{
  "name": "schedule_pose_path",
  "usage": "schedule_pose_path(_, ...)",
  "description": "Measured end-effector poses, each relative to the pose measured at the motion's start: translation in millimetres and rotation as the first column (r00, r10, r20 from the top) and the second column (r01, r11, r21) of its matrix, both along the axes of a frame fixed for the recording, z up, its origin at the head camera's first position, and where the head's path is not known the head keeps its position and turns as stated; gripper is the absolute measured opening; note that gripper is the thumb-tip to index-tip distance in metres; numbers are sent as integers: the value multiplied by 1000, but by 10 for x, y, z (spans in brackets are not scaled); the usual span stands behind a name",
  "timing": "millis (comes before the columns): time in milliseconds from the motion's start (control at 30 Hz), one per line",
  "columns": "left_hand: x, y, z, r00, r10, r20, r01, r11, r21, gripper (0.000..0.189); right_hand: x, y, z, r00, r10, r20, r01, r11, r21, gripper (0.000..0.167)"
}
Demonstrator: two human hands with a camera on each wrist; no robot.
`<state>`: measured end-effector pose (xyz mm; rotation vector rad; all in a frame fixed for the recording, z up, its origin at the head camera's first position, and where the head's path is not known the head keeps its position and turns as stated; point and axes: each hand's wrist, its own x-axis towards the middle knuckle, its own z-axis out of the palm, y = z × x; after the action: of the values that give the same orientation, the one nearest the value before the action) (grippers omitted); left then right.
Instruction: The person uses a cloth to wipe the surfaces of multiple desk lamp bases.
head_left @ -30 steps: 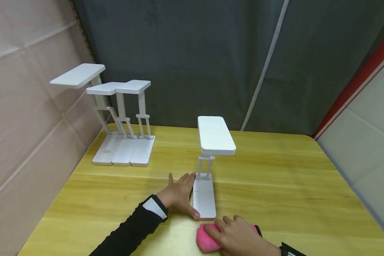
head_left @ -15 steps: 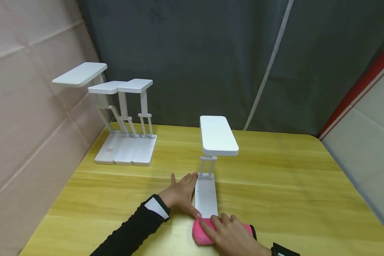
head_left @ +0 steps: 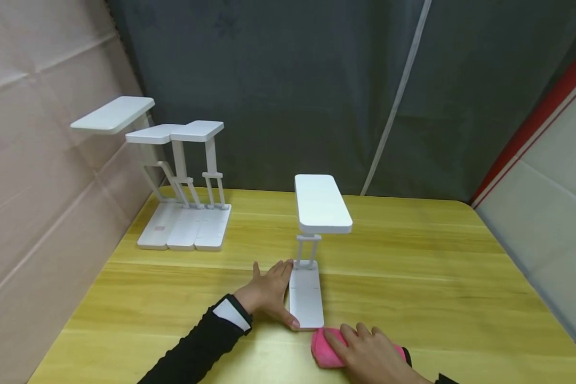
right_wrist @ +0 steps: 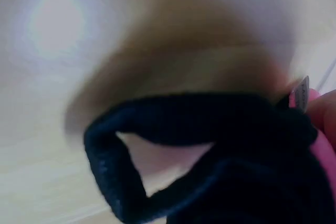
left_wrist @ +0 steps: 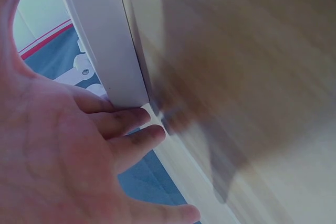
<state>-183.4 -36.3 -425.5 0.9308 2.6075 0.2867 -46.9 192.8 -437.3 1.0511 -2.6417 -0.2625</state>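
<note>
A white folding stand (head_left: 305, 298) with a flat rectangular top (head_left: 323, 204) stands upright on the wooden table. My left hand (head_left: 269, 296) lies along the left side of its base, fingers spread and straight, thumb at the front left corner. In the left wrist view, the fingertips (left_wrist: 139, 142) reach the end of the white base edge. Just in front of the base, my right hand (head_left: 372, 357) grips a bunched pink cloth (head_left: 327, 352) with black trim, low over the tabletop. A black fabric loop (right_wrist: 126, 182) and a small label (right_wrist: 301, 95) show in the right wrist view.
Three similar white stands (head_left: 184, 226) stand side by side at the back left of the table (head_left: 437, 288). A dark curtain (head_left: 269, 96) closes off the back, with pale walls (head_left: 43, 176) at left and right.
The right hand brings the pink cloth to the front edge of the stand's base, then slides it to the right. The left hand keeps its place beside the base.
</note>
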Motion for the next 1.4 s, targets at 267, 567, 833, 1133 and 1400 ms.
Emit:
schedule_pose_path(267,-17,-24,3,1000,1,9,-1,1000,12,132,-14,46,55,991,91,-96,-87,995,41,51)
schedule_pose_path(567,-7,-13,-9,1000,5,7,-5,1000,14,132,-64,-469,-99,975,156,-158,-139,983,118,58)
schedule_pose_path(833,11,-5,5,1000,7,-8,-7,999,32,131,-44,-467,-97,980,19,-198,13,987,159,39)
schedule_pose_path(1133,-31,-39,57,1000,4,0,-4,998,64,133,34,-211,-33,989,-103,-102,119,980,161,40)
schedule_pose_path(1400,-7,-36,-5,1000,0,28,-2,998,65,133,130,-69,29,985,-134,-109,152,971,184,27)
